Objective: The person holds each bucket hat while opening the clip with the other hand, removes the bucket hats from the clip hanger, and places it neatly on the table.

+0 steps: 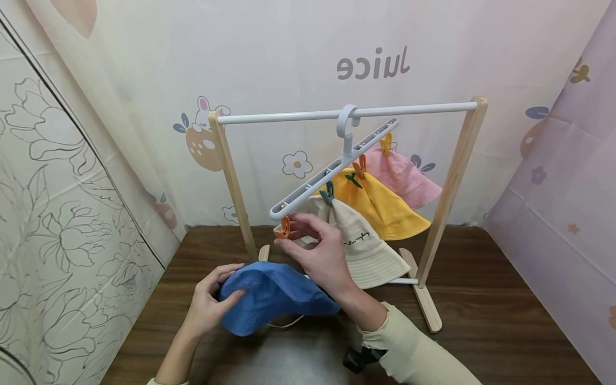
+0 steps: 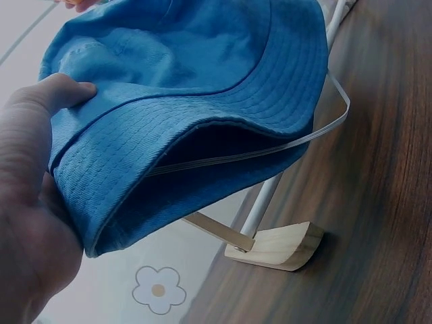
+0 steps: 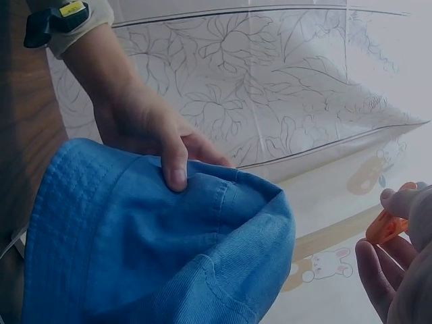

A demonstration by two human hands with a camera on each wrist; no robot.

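My left hand (image 1: 207, 302) grips a blue bucket hat (image 1: 276, 297) by its side, thumb on the outside. In the left wrist view the brim faces the camera, with a thin white cord looped across its opening. My right hand (image 1: 322, 254) pinches an orange clothes clip (image 1: 285, 228) at the low near end of a grey clip hanger (image 1: 346, 159). The hat is below that clip, apart from it. Beside my right hand, a cream bucket hat (image 1: 368, 254) hangs from a dark green clip (image 1: 327, 193), partly hidden by the hand.
A yellow hat (image 1: 385, 214) and a pink hat (image 1: 404, 179) hang farther along the tilted hanger. The hanger hooks over the white rail (image 1: 284, 117) of a wooden-legged rack (image 1: 457, 198) on a dark wooden table (image 1: 486, 326). Printed curtains stand behind and at both sides.
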